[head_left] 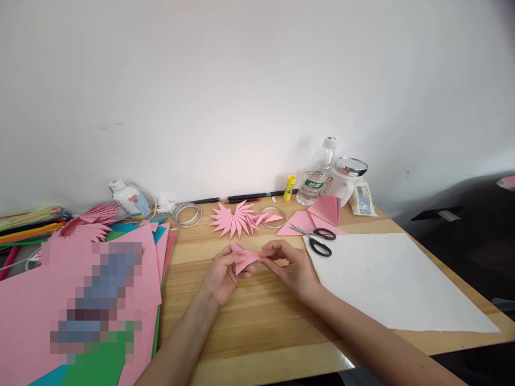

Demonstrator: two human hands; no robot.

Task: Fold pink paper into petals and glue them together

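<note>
Both my hands hold a small folded pink paper piece [245,258] just above the wooden table [257,321]. My left hand [222,276] pinches its left end with thumb and fingers. My right hand [290,266] pinches its right end, fingers curled over it. Behind them lies a spiky pink paper fan [235,219]. Black-handled scissors [317,240] rest on folded pink paper [317,217] to the right of my hands.
A large white sheet [386,279] covers the table's right side. A stack of coloured paper [80,300] lies at the left. Along the wall stand a water bottle [317,172], a white jug [344,179], a glue stick [289,187], pens, tape rings [187,213] and another bottle [129,198].
</note>
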